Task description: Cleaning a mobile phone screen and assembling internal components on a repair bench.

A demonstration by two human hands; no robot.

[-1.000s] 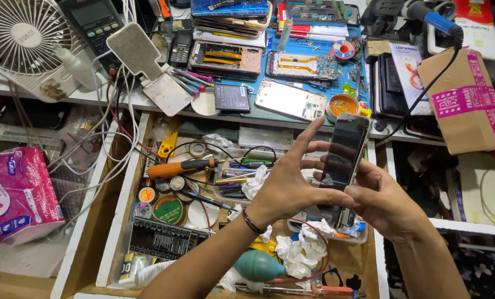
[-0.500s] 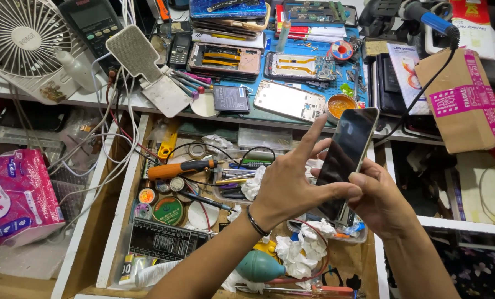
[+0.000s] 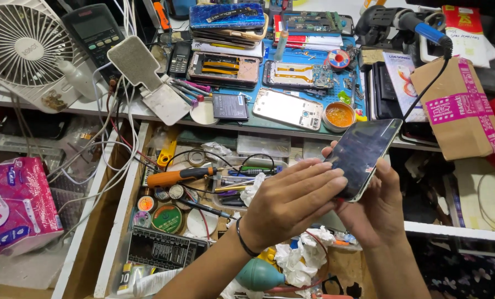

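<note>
My right hand holds a dark smartphone from underneath, its black screen facing up and tilted toward the right. My left hand, with a black band on the wrist, reaches across from the left. Its fingers lie close together over the phone's lower end, touching the screen. Both hands hover above an open drawer full of tools.
A blue work mat on the bench carries opened phones, a battery and a small orange tin. A white fan stands at the far left and a cardboard box at the right. The drawer holds an orange-handled screwdriver, tape rolls, crumpled tissue and a teal blower bulb.
The phone has swung from nearly upright to leaning right and flatter. My left index finger, earlier stretched up along the phone, now lies down with the other fingers across its lower end.
</note>
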